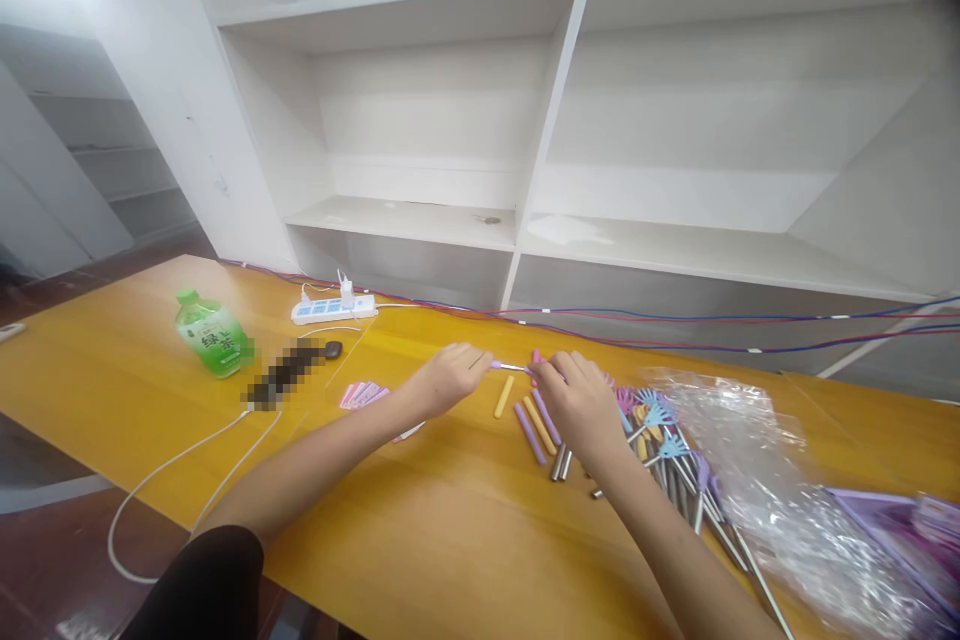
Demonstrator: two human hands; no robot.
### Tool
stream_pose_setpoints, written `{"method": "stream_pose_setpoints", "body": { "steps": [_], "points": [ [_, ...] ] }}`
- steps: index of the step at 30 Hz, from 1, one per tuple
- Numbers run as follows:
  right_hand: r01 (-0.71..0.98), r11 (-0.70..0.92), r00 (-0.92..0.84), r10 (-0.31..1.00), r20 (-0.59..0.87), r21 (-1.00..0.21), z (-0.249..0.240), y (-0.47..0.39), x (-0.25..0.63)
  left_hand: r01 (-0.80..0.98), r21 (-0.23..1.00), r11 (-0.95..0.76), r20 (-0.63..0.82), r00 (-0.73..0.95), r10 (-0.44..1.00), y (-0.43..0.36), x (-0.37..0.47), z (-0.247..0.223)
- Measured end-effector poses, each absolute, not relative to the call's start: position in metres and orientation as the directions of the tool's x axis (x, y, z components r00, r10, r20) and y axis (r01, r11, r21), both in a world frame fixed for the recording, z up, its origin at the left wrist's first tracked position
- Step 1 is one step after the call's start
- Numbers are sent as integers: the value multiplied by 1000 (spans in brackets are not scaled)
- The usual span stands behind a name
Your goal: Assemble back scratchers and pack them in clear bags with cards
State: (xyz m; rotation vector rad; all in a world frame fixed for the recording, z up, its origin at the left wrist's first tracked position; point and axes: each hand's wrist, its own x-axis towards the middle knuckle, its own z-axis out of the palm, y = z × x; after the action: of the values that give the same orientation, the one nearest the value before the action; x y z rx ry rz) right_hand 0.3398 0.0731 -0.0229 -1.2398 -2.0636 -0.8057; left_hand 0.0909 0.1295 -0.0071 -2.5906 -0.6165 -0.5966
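Apparently, a thin metal rod (514, 367) was pinched between the fingertips of the left hand (450, 375) and of the right hand (576, 398), above the table (450, 530). If it were pulled unevenly, the grip could be lost, and a lilac stick (529, 433) lying nearby could be knocked and made to roll. The rod was seen as slender and shiny, with a lilac part beside the left fingers; its other end was mostly covered, so its shape could not be told.
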Motion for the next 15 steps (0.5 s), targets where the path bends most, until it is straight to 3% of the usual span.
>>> {"method": "stream_pose_setpoints", "body": {
  "steps": [15],
  "points": [
    [898,403,-397,567,721,178,-17,69,343,520,-263,-813,487,799,353,133,88,-16]
  ]
}}
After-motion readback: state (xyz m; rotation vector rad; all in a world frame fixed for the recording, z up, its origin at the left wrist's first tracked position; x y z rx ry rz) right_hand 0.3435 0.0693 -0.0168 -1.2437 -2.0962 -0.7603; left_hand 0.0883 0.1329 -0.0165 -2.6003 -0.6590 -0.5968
